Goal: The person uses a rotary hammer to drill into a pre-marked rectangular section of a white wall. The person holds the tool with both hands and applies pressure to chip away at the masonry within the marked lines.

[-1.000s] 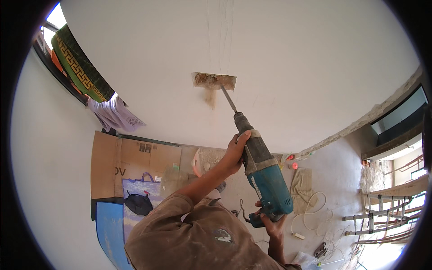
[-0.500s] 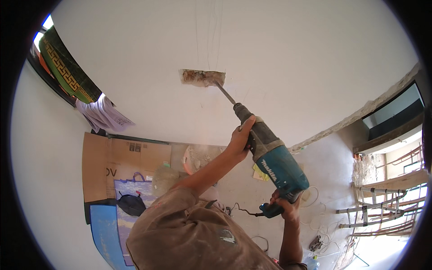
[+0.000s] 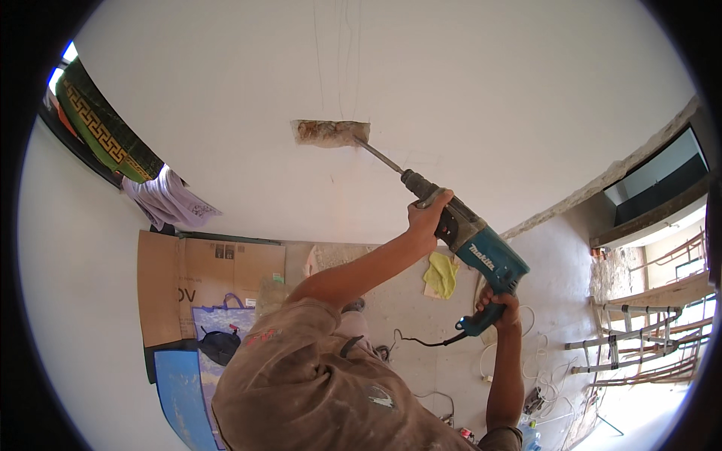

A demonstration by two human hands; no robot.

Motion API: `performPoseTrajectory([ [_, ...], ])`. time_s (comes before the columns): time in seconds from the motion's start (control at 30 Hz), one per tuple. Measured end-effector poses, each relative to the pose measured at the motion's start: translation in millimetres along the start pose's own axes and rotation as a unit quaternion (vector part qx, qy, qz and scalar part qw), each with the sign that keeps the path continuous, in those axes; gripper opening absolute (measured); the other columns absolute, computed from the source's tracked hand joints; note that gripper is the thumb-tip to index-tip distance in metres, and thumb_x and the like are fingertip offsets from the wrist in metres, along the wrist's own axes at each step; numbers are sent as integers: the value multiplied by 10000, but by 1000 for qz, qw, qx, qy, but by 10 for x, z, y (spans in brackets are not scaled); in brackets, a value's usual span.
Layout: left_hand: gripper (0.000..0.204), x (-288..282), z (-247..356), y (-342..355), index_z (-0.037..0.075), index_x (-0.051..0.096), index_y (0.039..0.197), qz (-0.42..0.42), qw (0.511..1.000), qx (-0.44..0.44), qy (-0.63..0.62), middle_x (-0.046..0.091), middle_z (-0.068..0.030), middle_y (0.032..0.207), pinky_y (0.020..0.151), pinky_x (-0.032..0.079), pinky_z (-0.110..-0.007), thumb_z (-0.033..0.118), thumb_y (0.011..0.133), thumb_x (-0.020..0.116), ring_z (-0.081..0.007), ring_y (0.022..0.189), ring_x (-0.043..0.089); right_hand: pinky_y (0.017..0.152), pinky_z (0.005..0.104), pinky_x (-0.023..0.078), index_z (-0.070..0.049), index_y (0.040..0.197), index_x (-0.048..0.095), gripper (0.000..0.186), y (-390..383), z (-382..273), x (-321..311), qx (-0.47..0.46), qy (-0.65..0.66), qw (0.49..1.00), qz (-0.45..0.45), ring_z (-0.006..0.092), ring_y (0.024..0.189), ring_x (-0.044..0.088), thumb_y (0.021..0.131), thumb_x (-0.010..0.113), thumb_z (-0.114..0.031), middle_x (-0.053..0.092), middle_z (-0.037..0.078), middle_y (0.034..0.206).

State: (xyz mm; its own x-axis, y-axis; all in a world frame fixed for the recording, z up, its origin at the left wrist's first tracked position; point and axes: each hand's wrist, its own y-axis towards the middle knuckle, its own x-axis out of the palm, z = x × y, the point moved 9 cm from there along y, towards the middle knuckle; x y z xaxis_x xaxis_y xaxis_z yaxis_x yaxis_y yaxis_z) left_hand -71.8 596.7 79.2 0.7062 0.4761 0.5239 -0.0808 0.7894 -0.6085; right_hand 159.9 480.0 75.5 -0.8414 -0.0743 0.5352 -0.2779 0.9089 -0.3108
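Note:
A teal and black rotary hammer drill (image 3: 490, 257) points diagonally up at the white wall (image 3: 489, 105). Its long chisel bit (image 3: 382, 156) has its tip in the right end of a rough rectangular recess (image 3: 323, 132), where broken reddish masonry shows. My left hand (image 3: 428, 218) is closed round the drill's front body, just behind the chuck. Lower and to the right, my right hand (image 3: 502, 304) grips the rear handle, from which a black cord runs down and leftward.
Cardboard (image 3: 158, 282), a blue board (image 3: 177, 387), a purple bag (image 3: 226, 316) and a yellow cloth (image 3: 441, 274) lie below. Draped cloths (image 3: 105, 120) hang at left. A ladder (image 3: 624, 353) and loose white cables (image 3: 541, 383) are at right.
The drill and both hands have moved right and up, the drill now lying at a flatter diagonal. The bit's tip stays in the recess, which appears further left in view.

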Motion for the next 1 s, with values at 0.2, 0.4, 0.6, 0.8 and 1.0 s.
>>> performPoseTrajectory([
  [0.2, 710, 58, -53, 333, 6, 439, 1168, -50, 996, 61, -31, 603, -98, 981, 582, 543, -337, 268, 691, 895, -182, 762, 629, 642, 368, 516, -29, 1015, 550, 344, 136, -5, -35, 6, 35, 999, -20, 190, 731, 537, 683, 609, -93, 513, 56, 793],
  [0.4, 700, -259, -23, -3, 60, 464, 1170, -103, 994, 20, 45, 584, -72, 966, 559, 521, -344, 379, 704, 878, -174, 741, 602, 692, 370, 593, 28, 1178, 546, 489, -228, 277, 291, -20, -29, 999, -31, 258, 843, 678, 703, 631, -57, 664, 173, 1032],
  [0.6, 791, -639, 178, -674, 78, 456, 1280, -106, 991, 52, 55, 580, -69, 1092, 815, 508, -357, 608, 772, 753, -187, 1010, 599, 689, 345, 592, 49, 1190, 542, 494, -978, 392, 1090, -122, -156, 980, -13, 233, 874, 692, 721, 667, -49, 679, 172, 1013],
  [0.8, 655, -708, 266, -722, 77, 512, 1244, -148, 987, 56, 17, 624, -82, 1092, 899, 521, -352, 578, 856, 676, -203, 997, 634, 742, 331, 562, 32, 1320, 396, 623, -1027, 594, 1293, -151, -177, 972, 14, 202, 875, 673, 736, 614, 32, 642, 155, 1042],
  [1.0, 579, -756, 415, -568, 85, 560, 1182, -176, 984, 18, -22, 651, -82, 1068, 872, 541, -359, 564, 873, 661, -216, 982, 654, 718, 309, 535, -20, 1505, 177, 889, -832, 706, 1454, -124, -221, 967, 20, 161, 796, 618, 730, 606, 54, 577, 119, 1021],
])
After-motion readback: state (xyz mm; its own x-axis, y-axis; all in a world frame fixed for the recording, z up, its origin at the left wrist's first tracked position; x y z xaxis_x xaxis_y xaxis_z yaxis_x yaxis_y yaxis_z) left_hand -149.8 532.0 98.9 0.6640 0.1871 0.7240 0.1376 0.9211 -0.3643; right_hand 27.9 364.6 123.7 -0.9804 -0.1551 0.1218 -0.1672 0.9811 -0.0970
